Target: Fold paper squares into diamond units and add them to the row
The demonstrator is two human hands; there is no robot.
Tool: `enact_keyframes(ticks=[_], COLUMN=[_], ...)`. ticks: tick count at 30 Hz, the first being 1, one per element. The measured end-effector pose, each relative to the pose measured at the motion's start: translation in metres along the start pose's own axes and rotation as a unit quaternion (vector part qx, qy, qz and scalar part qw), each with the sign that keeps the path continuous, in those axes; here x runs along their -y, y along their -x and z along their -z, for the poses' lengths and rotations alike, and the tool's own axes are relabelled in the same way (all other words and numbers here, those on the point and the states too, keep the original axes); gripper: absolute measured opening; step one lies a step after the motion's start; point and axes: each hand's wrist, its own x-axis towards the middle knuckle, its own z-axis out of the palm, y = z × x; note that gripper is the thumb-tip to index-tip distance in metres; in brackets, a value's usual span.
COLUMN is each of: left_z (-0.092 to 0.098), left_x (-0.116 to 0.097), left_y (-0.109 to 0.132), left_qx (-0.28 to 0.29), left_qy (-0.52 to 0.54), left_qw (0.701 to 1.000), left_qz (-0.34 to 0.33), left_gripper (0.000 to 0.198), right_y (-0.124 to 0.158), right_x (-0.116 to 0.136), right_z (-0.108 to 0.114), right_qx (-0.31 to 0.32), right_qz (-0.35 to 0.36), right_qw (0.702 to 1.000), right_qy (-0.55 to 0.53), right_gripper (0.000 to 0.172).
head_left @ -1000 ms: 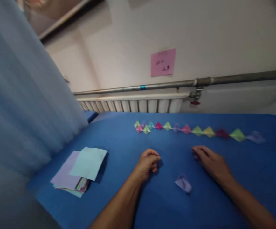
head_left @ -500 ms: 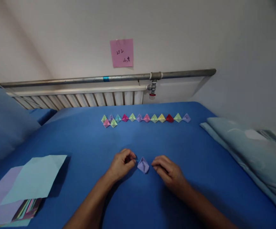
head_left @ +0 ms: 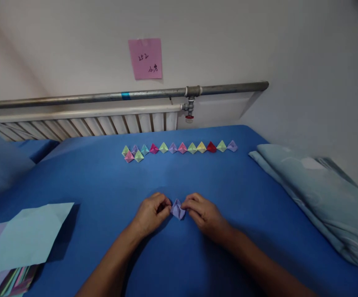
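A small purple origami paper boat (head_left: 178, 210) sits on the blue bed surface between my hands. From its left side, my left hand (head_left: 153, 212) pinches the left tip with thumb and fingers. On the other side, the fingertips of my right hand (head_left: 205, 214) close on the right edge. Farther back lies a row of several small folded paper boats, among them a red one (head_left: 211, 147), a yellow one (head_left: 201, 147) and a purple one (head_left: 232, 146) at the right end. A pink one (head_left: 129, 156) and a green one (head_left: 139, 156) lie in front of the row's left end.
Loose paper sheets, a light blue one (head_left: 27, 233) on top, lie at the left over a colourful stack (head_left: 18, 280). A folded pale green cloth (head_left: 309, 189) lies along the right. Behind the bed are a radiator (head_left: 129, 123), a metal pipe (head_left: 83, 99) and a pink note (head_left: 145, 59).
My right hand has moved left to the purple paper boat and now touches its right edge. My left hand has closed up to its left tip. The whole view has shifted slightly.
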Motion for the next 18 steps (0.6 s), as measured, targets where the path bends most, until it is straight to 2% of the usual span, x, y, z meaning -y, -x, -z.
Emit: enact_keyframes(ticks=[6, 10, 18], left_z=[0.0007, 0.0023, 0.0016], left_x=[-0.0006, 0.0003, 0.0014], left_y=[0.0009, 0.0022, 0.0062], left_qx=[0.007, 0.027, 0.084], left_qy=[-0.004, -0.006, -0.034], left_qw=[1.0, 0.999, 0.992], left_qz=[-0.005, -0.034, -0.092], left_gripper=[0.01, 0.012, 0.029], right_y=[0.002, 0.003, 0.0025], right_x=[-0.0005, 0.001, 0.0019], right_z=[0.0026, 0.0036, 0.0013], right_qx=[0.016, 0.036, 0.051], right_qz=[0.002, 0.006, 0.008], right_qw=[1.0, 0.999, 0.996], right_qy=[-0.002, 0.021, 0.072], right_gripper=[0.032, 0.034, 0.033])
